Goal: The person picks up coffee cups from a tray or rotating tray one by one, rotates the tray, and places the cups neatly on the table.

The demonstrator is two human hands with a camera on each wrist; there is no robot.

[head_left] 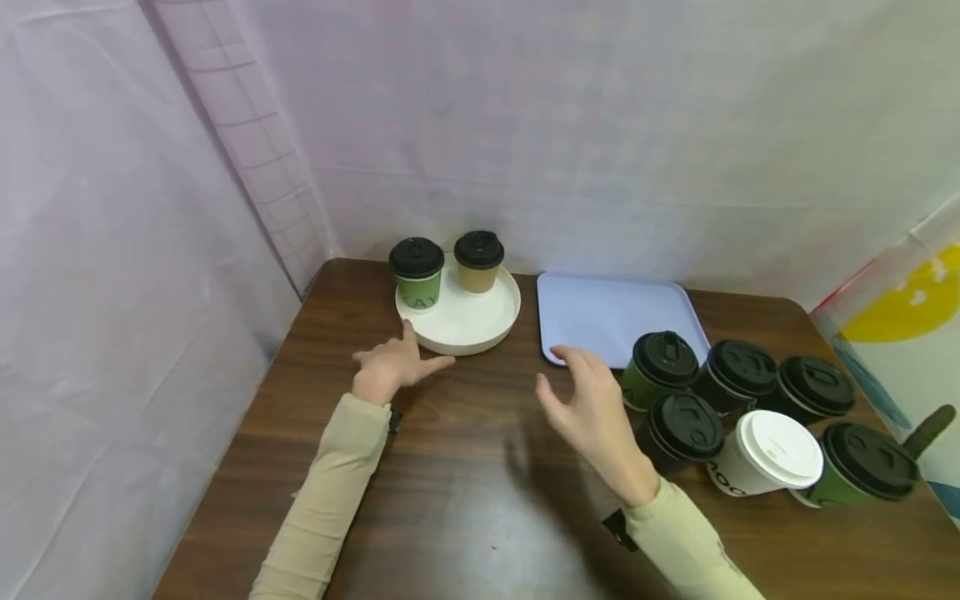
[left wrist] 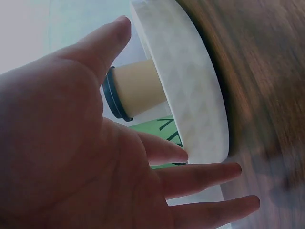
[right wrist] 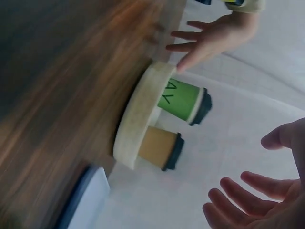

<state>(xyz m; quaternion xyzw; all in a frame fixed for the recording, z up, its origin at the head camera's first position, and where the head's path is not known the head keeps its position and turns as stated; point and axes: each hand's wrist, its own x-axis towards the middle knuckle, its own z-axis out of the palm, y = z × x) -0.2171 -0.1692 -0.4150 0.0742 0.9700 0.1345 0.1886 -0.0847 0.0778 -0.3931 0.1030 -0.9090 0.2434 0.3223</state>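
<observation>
My left hand (head_left: pixel 392 364), fingers spread and holding nothing, is at the front left edge of a round white tray (head_left: pixel 468 333). On that tray stand a green paper cup (head_left: pixel 420 290) and a tan paper cup (head_left: pixel 477 277), both with black lids. In the left wrist view the fingertips overlap the tray's wall (left wrist: pixel 190 95). My right hand (head_left: pixel 596 412) hovers over the table, thumb and fingers apart with nothing between them. It is left of a group of lidded cups and near the front left corner of a light blue rectangular tray (head_left: pixel 611 312).
Several lidded cups crowd the right side: a white-lidded white cup (head_left: pixel 765 454), a green cup (head_left: pixel 652 371) and dark cups with black lids (head_left: pixel 738 367). At the far right a dark green rod-like thing (head_left: pixel 930 429) sticks up. White sheeting (head_left: pixel 600 125) hangs behind the brown wooden table (head_left: pixel 450 483).
</observation>
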